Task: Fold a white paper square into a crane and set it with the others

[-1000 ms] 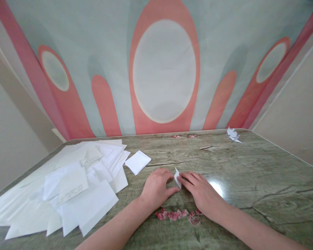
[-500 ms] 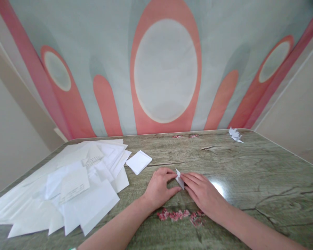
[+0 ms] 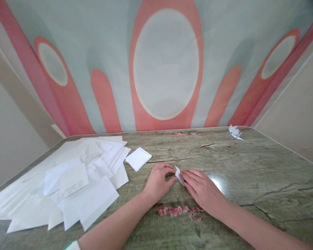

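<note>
A small piece of folded white paper (image 3: 179, 176) stands tilted on the table between my two hands, its pointed tip upward. From the left, the thumb and index finger of my left hand (image 3: 158, 182) close on its edge. My right hand (image 3: 202, 187) holds the other side, with its fingers pressed together along the paper and partly covering it. Left of my hands lies a small stack of square white paper (image 3: 138, 159). In the far right corner sits a cluster of folded white paper pieces (image 3: 235, 132).
A large spread of loose white sheets (image 3: 99, 199) covers the left side of the wood-grain table (image 3: 250, 163). Pink flower prints (image 3: 173, 210) mark the tabletop near my wrists. Behind the far edge rises a grey-green and coral patterned backdrop (image 3: 167, 66).
My left thumb has moved up a little along the folded paper. The right hand stays against it. The whole view has shifted slightly as my head tilted.
</note>
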`<state>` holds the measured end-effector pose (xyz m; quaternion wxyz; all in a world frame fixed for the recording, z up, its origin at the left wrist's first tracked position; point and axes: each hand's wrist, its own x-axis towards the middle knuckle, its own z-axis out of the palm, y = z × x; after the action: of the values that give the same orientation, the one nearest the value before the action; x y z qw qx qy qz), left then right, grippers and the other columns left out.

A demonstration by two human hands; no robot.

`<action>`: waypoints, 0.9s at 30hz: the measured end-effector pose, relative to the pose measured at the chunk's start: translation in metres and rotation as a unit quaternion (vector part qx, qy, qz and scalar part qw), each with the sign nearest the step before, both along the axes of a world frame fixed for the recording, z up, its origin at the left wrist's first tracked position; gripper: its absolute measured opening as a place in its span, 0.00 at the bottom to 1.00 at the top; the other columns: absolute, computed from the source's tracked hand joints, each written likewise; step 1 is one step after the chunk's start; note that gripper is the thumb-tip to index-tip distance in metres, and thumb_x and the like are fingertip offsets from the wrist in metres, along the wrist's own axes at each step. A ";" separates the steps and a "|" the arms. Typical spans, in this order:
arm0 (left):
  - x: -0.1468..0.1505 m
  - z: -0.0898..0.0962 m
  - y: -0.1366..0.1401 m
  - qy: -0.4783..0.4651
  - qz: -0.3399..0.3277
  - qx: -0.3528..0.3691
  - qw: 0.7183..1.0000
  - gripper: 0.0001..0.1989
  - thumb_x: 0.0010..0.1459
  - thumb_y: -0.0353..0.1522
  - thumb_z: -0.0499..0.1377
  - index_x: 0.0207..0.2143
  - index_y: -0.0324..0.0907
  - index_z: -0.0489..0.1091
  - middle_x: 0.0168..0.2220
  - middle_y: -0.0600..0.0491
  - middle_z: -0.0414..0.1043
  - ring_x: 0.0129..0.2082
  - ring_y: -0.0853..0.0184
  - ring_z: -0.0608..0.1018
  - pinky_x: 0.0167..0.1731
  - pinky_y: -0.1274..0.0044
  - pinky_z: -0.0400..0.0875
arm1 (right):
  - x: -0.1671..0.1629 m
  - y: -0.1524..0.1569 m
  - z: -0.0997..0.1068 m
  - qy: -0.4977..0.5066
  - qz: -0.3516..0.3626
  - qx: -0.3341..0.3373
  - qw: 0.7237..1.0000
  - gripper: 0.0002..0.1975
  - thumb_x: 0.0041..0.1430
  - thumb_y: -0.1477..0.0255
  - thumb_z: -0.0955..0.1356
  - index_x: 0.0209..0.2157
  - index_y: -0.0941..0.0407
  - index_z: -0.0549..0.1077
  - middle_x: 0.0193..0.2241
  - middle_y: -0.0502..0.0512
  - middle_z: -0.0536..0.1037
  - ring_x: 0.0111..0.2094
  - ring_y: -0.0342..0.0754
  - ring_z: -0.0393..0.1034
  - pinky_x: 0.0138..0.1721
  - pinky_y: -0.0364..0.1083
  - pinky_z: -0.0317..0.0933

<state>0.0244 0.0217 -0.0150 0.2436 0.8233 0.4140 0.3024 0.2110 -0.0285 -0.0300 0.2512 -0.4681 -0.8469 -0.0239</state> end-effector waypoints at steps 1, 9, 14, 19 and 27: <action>0.000 -0.001 0.001 -0.004 -0.001 -0.002 1.000 0.06 0.49 0.30 0.61 0.32 0.44 0.74 0.37 0.51 0.71 0.41 0.64 0.72 0.45 0.72 0.64 | 0.000 0.000 -0.001 -0.001 0.004 0.005 1.000 0.15 0.61 0.75 0.60 0.49 0.57 0.68 0.45 0.57 0.74 0.47 0.50 0.65 0.47 0.52 0.63; 0.003 0.000 0.006 -0.007 0.003 0.004 1.000 0.02 0.49 0.30 0.61 0.27 0.42 0.74 0.32 0.53 0.73 0.37 0.65 0.73 0.41 0.74 0.65 | 0.000 0.000 0.002 0.004 0.012 -0.007 1.000 0.15 0.61 0.78 0.59 0.48 0.58 0.68 0.46 0.57 0.73 0.48 0.50 0.64 0.48 0.52 0.62; 0.004 0.001 0.007 0.004 -0.001 0.014 1.000 0.05 0.53 0.33 0.59 0.26 0.42 0.73 0.31 0.53 0.73 0.36 0.65 0.73 0.40 0.74 0.65 | 0.001 -0.001 0.002 0.018 0.001 -0.015 1.000 0.16 0.61 0.78 0.58 0.50 0.59 0.65 0.44 0.58 0.74 0.46 0.50 0.65 0.46 0.51 0.63; 0.004 0.004 0.004 0.010 -0.015 0.020 1.000 0.05 0.53 0.34 0.59 0.31 0.43 0.73 0.32 0.53 0.72 0.37 0.65 0.72 0.41 0.74 0.64 | 0.001 -0.001 0.004 0.016 0.005 -0.021 1.000 0.16 0.61 0.78 0.56 0.50 0.59 0.65 0.43 0.59 0.74 0.45 0.50 0.66 0.45 0.50 0.63; 0.005 0.009 -0.002 0.048 -0.022 0.058 0.997 0.17 0.42 0.42 0.66 0.34 0.44 0.72 0.36 0.51 0.71 0.39 0.61 0.70 0.41 0.71 0.63 | 0.001 0.000 0.002 0.014 0.015 -0.018 1.000 0.17 0.61 0.79 0.58 0.50 0.58 0.65 0.46 0.58 0.73 0.47 0.50 0.64 0.48 0.51 0.61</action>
<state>0.0295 0.0196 -0.0062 0.1820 0.8585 0.3884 0.2811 0.2124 -0.0289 -0.0281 0.2548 -0.4604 -0.8504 0.0015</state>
